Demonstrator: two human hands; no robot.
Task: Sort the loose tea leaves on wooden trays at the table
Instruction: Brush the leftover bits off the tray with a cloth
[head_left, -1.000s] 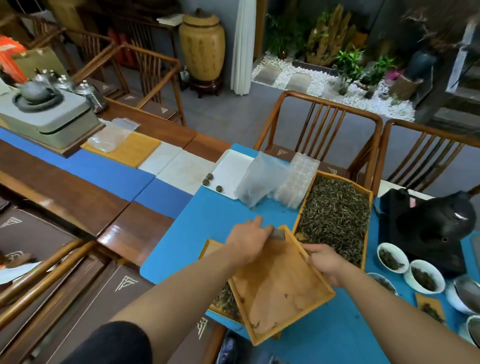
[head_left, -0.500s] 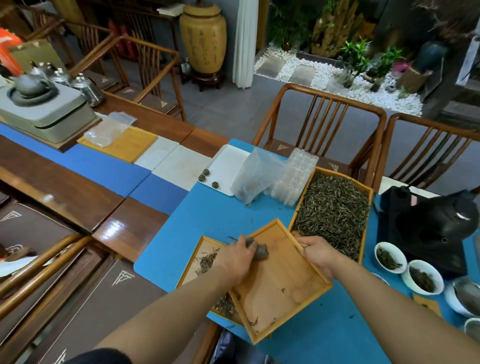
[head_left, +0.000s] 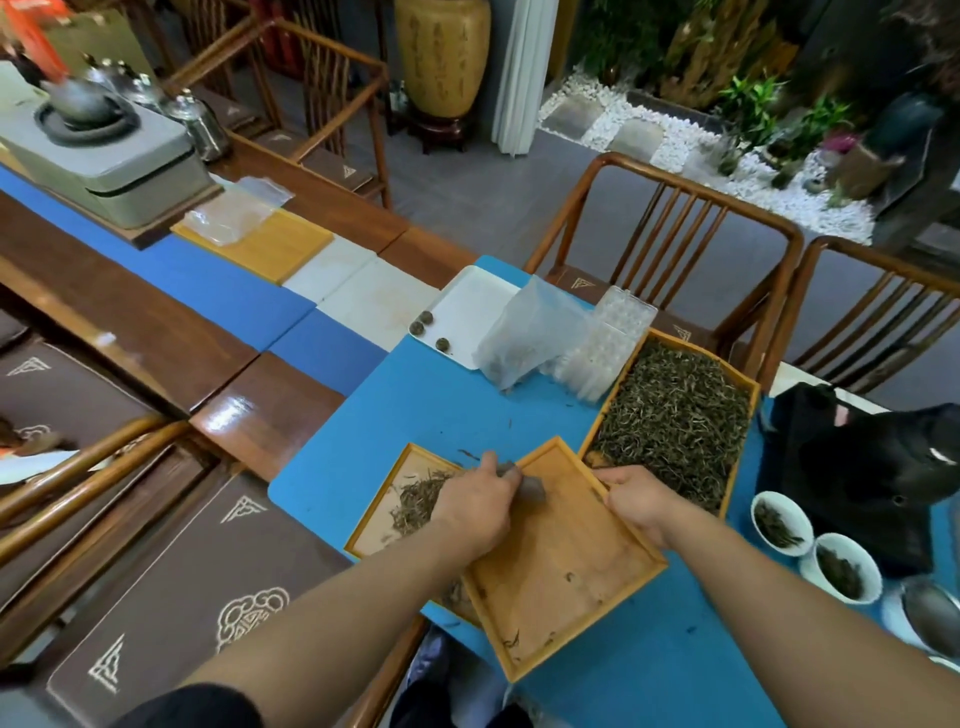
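Note:
A nearly bare wooden tray (head_left: 561, 577) lies tilted across a lower wooden tray (head_left: 387, 519) that holds a small heap of tea leaves (head_left: 421, 496). My left hand (head_left: 480, 506) grips a small dark tool (head_left: 527, 486) at the upper tray's left rim, over the lower tray. My right hand (head_left: 636, 499) grips the upper tray's right rim. A third, larger wooden tray (head_left: 748, 387), on the right, is full of loose tea leaves (head_left: 675, 415).
A white tray (head_left: 478, 306) with three tea balls, a plastic bag (head_left: 524, 335) and a clear mould (head_left: 605, 343) lie behind. White bowls (head_left: 782, 522) of leaves and a black bag (head_left: 872, 467) stand at the right. Wooden chairs (head_left: 670, 218) line the table's far side.
My left hand with the tool has swept from the upper tray's far corner down its left rim toward the lower tray. More of the lower tray and its leaves now shows.

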